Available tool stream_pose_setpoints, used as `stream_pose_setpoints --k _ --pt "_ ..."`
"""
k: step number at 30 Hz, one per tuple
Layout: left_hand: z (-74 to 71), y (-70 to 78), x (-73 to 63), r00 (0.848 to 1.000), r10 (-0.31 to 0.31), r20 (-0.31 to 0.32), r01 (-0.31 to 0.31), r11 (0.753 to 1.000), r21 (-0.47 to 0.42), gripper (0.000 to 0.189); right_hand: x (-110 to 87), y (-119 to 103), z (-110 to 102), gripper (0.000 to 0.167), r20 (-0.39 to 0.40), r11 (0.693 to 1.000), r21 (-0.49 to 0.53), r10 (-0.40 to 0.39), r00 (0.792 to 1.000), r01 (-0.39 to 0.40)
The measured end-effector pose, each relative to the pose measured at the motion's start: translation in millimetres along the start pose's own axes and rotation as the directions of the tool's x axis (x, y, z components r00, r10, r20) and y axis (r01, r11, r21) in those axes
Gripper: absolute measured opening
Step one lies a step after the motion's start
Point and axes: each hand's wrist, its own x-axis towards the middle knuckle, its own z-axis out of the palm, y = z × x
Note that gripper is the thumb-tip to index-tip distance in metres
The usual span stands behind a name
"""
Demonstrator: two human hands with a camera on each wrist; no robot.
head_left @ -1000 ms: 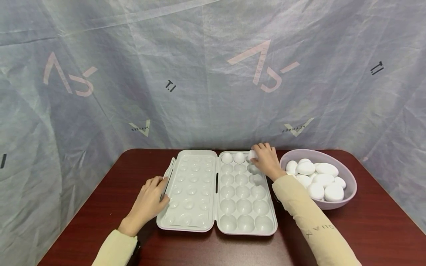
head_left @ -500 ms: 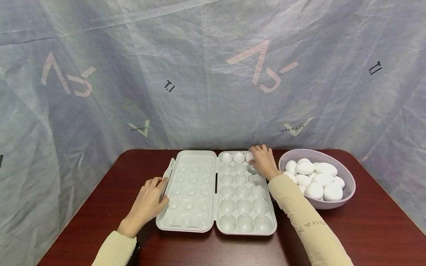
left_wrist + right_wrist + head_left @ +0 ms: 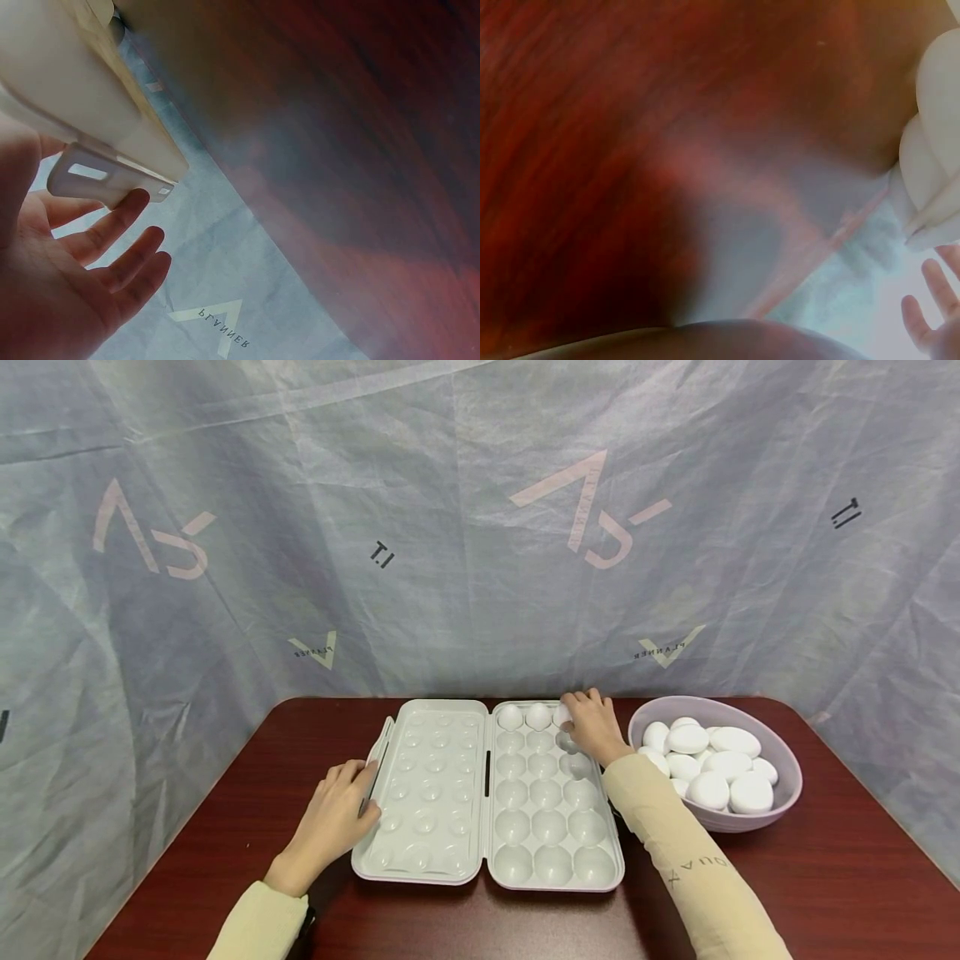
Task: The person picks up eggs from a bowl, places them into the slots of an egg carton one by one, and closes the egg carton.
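A white plastic egg box lies unfolded in the head view, its lid (image 3: 431,768) on the left and its cupped base (image 3: 555,891) on the right. Two white eggs (image 3: 538,717) stand in the back row of cups. At the row's right end, my right hand (image 3: 594,722) pinches a third egg (image 3: 561,715), which its fingers partly hide. My left hand (image 3: 341,806) holds the lid's left edge, thumb near the rim. In the left wrist view, fingertips touch the slotted latch flap (image 3: 112,176), and the other fingers are loosely bent.
A pale lilac bowl (image 3: 789,789) heaped with white eggs (image 3: 729,767) stands right of the egg box, beside the right forearm. Everything rests on a dark red wooden table (image 3: 480,927). A grey printed cloth (image 3: 450,568) hangs behind the table's far edge.
My right hand has shifted slightly left and lowered the egg into the back right cup, then stayed there. The left hand has kept its place on the lid's edge.
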Motion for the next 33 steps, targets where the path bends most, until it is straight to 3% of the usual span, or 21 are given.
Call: stream_pose_setpoints --k 33 --pt "-0.6 0.0 -0.4 1.0 0.005 0.002 -0.005 1.0 0.001 0.047 1.6 -7.1 -6.8 0.045 0.134 0.999 -0.032 0.038 0.99 -0.033"
